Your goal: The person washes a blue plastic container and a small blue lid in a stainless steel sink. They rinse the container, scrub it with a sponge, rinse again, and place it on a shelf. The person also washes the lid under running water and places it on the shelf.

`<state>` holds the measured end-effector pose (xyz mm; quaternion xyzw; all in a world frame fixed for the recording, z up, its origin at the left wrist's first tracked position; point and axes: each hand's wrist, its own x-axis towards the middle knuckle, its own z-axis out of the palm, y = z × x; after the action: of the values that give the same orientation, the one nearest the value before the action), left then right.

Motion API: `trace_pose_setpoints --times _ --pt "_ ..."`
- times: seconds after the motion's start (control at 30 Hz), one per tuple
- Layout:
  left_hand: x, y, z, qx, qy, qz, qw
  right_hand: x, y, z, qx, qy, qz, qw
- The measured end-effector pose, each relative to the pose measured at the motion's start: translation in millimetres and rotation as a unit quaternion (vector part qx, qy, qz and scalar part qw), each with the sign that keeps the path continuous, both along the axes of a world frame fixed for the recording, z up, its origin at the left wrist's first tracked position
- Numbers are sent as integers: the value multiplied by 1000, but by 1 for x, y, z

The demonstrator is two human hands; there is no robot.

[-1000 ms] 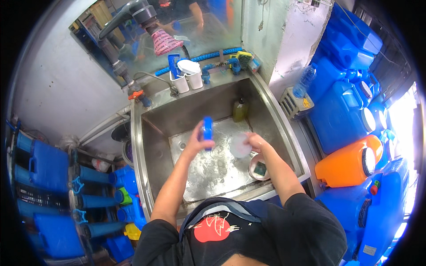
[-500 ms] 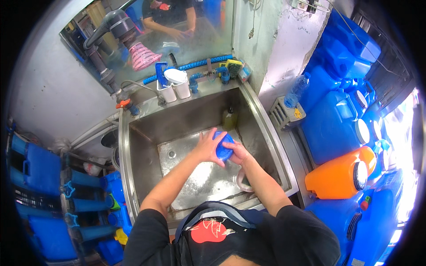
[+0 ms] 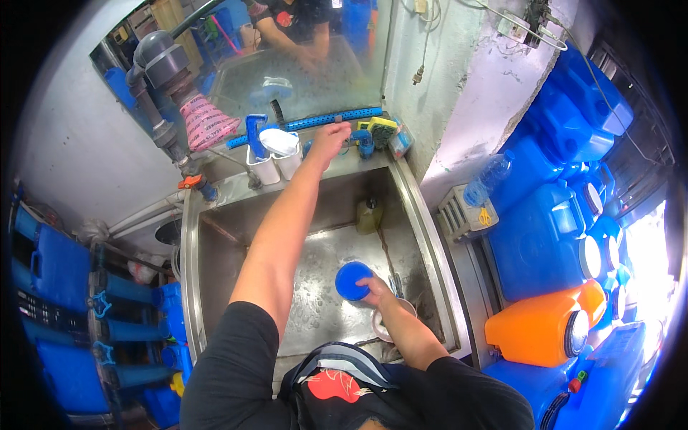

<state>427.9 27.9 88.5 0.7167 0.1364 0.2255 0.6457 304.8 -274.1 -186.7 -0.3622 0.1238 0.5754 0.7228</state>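
Note:
My left hand (image 3: 330, 143) reaches to the back rim of the steel sink (image 3: 188, 265). Its fingers are curled at the blue tap (image 3: 365, 143), and they hide most of the handle. Low over the basin, my right hand (image 3: 375, 291) grips a round blue plastic cup (image 3: 352, 281) by its side. Below my right wrist, partly covered by the forearm, a white round container (image 3: 380, 326) rests in the sink. A bottle of yellowish-green liquid (image 3: 369, 216) stands in the basin's far right corner.
White holders (image 3: 263, 168) with a blue-handled brush and a yellow-green sponge (image 3: 383, 127) sit on the back ledge. At right are a clear bottle (image 3: 489, 178) on a grey block, an orange drum (image 3: 537, 330) and blue jerrycans (image 3: 537, 229). Blue pipes and containers (image 3: 64, 279) line the left.
My left hand has let go of the blue cup and moved up to the tap. My right hand keeps the cup, now lower and nearer to me.

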Motion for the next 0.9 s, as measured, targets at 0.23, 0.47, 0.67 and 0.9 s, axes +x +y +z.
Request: trace_pose_setpoints --times 0.23,0.47,0.67,0.9 --pt "-25 -20 -35 -315 -108 206 920 -10 13 4 3 -10 -89 996" --pt "-13 -38 -5 -174 -111 177 962 0 24 2 -20 -23 -113 993" --pt "-24 -41 24 104 121 -54 986 7 15 32 13 59 -76 995" --pt "-153 -114 -47 360 304 -365 803 5 9 148 196 18 -23 980"
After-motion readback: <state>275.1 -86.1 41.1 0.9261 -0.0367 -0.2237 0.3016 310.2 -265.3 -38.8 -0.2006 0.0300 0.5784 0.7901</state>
